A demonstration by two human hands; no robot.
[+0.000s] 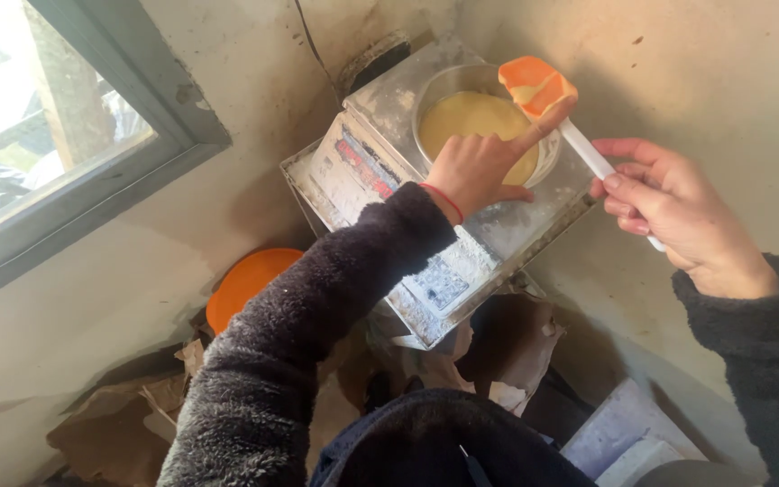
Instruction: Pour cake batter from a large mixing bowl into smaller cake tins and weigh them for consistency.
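Evidently my right hand [678, 212] gripped the white handle of the orange spatula [538, 86], tilting its blade over the batter pan [480, 122] on the metal scale [435, 207]. My left hand [480, 167] held nothing, its forefinger wiping the blade so batter fell inside.

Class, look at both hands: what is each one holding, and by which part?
Right hand holds the spatula by its white handle. Left hand holds nothing; its forefinger touches the orange blade.

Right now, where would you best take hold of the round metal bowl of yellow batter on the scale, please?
Grip the bowl by its bare right-hand rim, coming from the right. The left hand covers the near rim, and the spatula, held in the right hand, hangs over the far edge.
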